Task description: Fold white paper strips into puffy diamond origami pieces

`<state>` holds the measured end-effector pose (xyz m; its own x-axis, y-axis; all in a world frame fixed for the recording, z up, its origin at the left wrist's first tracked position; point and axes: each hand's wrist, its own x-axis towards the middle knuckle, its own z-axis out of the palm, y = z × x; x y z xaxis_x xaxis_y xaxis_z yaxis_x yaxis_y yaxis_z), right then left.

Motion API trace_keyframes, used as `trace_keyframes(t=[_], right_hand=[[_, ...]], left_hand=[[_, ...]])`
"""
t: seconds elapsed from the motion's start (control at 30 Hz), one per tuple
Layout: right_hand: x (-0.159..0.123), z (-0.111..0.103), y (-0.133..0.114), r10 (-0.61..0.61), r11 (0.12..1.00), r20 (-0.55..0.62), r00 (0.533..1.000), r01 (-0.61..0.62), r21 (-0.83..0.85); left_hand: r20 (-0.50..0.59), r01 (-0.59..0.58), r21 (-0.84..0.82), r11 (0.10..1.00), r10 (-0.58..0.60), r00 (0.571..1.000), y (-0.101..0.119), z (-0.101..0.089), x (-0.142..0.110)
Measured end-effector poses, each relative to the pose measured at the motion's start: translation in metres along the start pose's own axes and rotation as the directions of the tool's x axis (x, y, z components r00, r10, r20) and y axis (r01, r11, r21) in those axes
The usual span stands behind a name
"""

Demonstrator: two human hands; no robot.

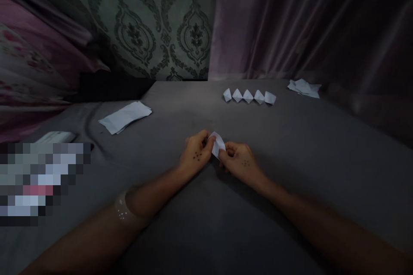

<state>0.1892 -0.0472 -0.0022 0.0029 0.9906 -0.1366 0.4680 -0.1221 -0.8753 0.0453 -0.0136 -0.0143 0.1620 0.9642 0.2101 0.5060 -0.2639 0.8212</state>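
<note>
Over the creased grey cloth (174,116), left hand (196,150) and right hand (241,158) pinch a small, slightly curved white paper (218,142).

L grip (196,152), R grip (244,161) dotted; L forearm (161,195) w/ speckled band (121,211).

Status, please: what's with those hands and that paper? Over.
Left hand and right hand: both pinching small white paper. Five folded paper pieces: in a row beyond. Nothing visibly blocking hands.

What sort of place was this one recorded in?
Probably a room in a home, perhaps a bedroom: patterned wallpaper, a long purplish curtain on the right, and what looks like a grey sheet over the surface.
</note>
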Motion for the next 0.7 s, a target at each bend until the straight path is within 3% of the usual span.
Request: trace_keyframes(t=[0.2,0.43,0.7], right_hand=[[0.0042,-0.0015,0.0039,-0.071,0.997,-0.034,0.997,0.071,0.000],[0.0083,0.0013,0.0104,-0.029,1.000,-0.056,0.998,0.029,0.001],[0.0088,-0.0002,0.0027,0.094,0.993,-0.034,0.995,-0.096,-0.067]], left_hand=[[0.085,0.030,0.012,0.999,-0.031,0.996,0.0069,-0.0016,-0.0018],[0.159,0.123,-0.117,0.985,-0.104,0.982,0.0033,0.0040,-0.0022],[0.142,0.103,0.003,0.995,-0.103,0.985,0.0045,0.0019,-0.0038]])
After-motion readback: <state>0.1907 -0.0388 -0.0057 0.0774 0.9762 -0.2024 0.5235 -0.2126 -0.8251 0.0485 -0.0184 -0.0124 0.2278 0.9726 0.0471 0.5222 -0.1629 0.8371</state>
